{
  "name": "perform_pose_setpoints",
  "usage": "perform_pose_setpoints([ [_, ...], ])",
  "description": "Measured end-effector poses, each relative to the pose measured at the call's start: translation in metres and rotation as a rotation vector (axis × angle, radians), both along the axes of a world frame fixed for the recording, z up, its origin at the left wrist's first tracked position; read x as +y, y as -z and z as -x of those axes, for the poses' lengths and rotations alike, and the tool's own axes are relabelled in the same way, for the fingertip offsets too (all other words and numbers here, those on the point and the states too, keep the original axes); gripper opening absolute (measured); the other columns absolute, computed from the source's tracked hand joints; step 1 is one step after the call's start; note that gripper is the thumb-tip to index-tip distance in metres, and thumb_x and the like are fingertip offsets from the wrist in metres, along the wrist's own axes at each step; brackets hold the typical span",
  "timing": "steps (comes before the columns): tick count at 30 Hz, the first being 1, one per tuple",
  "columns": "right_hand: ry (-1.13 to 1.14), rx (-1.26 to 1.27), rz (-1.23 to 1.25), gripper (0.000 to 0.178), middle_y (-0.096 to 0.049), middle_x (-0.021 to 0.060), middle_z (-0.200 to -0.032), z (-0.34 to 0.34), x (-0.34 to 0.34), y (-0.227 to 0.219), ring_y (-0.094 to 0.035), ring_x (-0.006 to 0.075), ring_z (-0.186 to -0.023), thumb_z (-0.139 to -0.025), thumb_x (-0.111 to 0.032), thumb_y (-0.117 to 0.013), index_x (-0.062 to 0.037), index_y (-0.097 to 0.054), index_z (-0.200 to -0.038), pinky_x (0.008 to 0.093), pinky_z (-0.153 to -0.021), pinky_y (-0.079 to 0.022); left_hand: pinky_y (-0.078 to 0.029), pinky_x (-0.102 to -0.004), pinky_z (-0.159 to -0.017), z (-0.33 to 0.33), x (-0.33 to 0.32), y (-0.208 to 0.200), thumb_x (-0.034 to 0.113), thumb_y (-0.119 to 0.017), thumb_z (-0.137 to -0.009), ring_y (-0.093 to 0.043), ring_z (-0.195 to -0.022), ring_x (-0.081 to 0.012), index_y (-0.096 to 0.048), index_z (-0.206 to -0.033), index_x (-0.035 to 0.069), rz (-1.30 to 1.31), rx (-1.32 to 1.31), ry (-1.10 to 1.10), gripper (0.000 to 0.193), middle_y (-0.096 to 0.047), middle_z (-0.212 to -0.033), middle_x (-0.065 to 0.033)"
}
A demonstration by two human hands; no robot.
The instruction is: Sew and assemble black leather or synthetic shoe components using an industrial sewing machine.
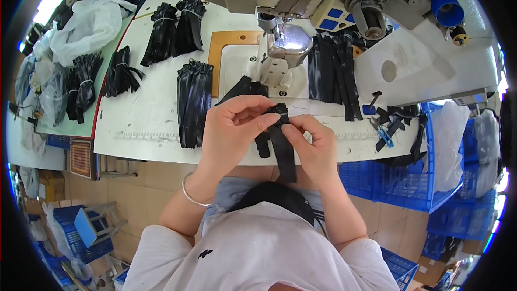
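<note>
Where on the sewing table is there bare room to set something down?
Bare white table between the tied black bundles and the loose strap stack. Crowded around the sewing machine, where both hands hold a black strap.

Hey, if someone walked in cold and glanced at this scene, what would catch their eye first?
Both hands, the left hand and right hand, pinch a long black fabric strip at the centre, above the white worktable. Just behind stands the grey sewing machine, with bundles of black strips laid out to the left.
</note>
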State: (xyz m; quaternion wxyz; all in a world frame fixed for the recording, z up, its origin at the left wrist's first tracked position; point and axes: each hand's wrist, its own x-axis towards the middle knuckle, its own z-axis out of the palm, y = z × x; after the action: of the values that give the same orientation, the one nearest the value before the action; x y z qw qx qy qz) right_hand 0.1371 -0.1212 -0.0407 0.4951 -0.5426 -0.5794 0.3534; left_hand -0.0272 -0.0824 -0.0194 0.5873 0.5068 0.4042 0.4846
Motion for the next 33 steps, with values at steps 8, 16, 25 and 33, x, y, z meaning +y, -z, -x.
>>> perform_pose_setpoints([
  [8,0.024,0.051,-0.098,0.011,-0.063,0.0068,-0.072,0.01,0.033,-0.034,-0.054,0.0078,-0.064,-0.086,-0.007,-0.064,0.0029,-0.066,-0.09,0.0237,-0.059,-0.044,-0.045,-0.0194,-0.064,-0.003,0.04,-0.023,0.005,-0.071,-0.081,-0.055,-0.069,-0.0064,-0.066,-0.099,-0.003,0.038,-0.134,0.031,0.019,-0.064,-0.082,-0.0017],
  [16,0.069,0.173,-0.142,0.011,-0.059,0.0012,-0.066,0.016,0.064,-0.034,-0.048,0.0032,-0.062,-0.087,-0.007,-0.064,0.0041,-0.065,-0.086,0.0205,-0.056,-0.041,-0.043,-0.0198,-0.061,-0.009,0.077,-0.031,0.012,-0.069,-0.081,-0.053,-0.066,-0.0057,-0.066,-0.094,-0.002,0.019,-0.158,0.068,0.019,-0.06,-0.076,0.0003],
  [25,0.155,0.192,-0.127,0.012,-0.054,-0.0032,-0.061,0.025,0.08,-0.038,-0.044,0.0003,-0.058,-0.086,-0.008,-0.065,0.0039,-0.066,-0.083,0.0196,-0.05,-0.036,-0.04,-0.0204,-0.056,-0.014,0.09,-0.029,0.011,-0.069,-0.08,-0.049,-0.059,-0.0052,-0.066,-0.094,-0.002,0.092,-0.25,-0.037,0.019,-0.06,-0.075,0.0014],
  [33,0.201,0.204,-0.118,0.013,-0.048,-0.0055,-0.058,0.029,0.079,-0.039,-0.038,0.0004,-0.056,-0.087,-0.008,-0.064,0.0031,-0.065,-0.081,0.0203,-0.048,-0.03,-0.037,-0.0194,-0.055,-0.016,0.085,-0.026,0.012,-0.069,-0.081,-0.046,-0.059,-0.0039,-0.067,-0.095,0.0,0.052,-0.217,-0.083,0.018,-0.06,-0.075,0.0026],
])
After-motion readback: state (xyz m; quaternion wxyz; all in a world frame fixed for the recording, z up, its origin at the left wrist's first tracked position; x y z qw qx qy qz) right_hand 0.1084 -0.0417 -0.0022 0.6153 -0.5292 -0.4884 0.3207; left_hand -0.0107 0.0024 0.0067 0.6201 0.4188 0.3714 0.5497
